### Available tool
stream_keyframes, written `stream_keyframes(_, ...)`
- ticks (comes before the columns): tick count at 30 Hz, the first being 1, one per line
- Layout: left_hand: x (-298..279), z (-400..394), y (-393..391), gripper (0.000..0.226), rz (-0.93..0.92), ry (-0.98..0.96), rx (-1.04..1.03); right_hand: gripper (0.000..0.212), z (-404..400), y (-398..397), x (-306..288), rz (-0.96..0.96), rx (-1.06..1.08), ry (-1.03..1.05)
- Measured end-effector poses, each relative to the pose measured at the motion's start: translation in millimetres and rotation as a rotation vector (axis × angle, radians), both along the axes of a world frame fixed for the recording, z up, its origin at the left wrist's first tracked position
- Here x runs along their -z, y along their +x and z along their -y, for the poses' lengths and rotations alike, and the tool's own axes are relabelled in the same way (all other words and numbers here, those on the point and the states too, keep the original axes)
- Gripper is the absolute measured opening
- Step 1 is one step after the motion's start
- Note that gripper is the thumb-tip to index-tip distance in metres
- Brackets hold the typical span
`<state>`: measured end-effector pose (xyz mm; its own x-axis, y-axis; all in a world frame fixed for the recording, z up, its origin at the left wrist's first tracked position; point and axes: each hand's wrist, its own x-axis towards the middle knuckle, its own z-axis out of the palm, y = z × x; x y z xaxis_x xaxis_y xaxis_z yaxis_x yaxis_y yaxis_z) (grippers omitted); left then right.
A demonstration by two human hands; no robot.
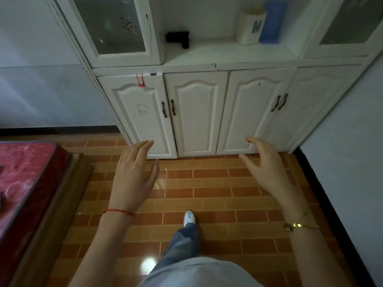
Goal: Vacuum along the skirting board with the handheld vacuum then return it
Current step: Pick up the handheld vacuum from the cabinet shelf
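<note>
I've got both hands out front over the tiled floor (207, 183), left hand (132, 172) and right hand (267, 168) both spread loose and holding nothing. The dark object upper centre of the frame on the cabinet's open shelf (228, 52) is probably the handheld vacuum (179, 38), though it's blurry. I judge this either the pick-up step or just after the return; next move for a pick-up is a reach up to it, then down to the black skirting board (323, 193) at right.

Glossy brick-pattern floor tiles (207, 183), chipped white-painted cabinet (196, 112), frosted glass door (112, 25)
</note>
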<state>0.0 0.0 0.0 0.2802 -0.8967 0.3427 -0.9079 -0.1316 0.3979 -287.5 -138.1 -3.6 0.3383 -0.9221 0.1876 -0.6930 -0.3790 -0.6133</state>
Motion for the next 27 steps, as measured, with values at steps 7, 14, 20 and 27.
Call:
stream_keyframes(7,1,98,53,0.050,-0.058,0.005,-0.011,0.051,97,55,3,0.002,-0.011,-0.015)
stream_keyframes(14,-8,201,100,0.048,-0.059,-0.002,0.013,0.050,193,104,-8,0.020,0.021,-0.051)
stream_keyframes(20,-11,275,127,0.046,-0.061,-0.006,0.061,0.050,256,129,-6,0.031,0.041,-0.046)
stream_keyframes(27,2,370,144,0.043,-0.057,-0.030,0.076,0.052,346,153,12,0.039,0.024,-0.030)
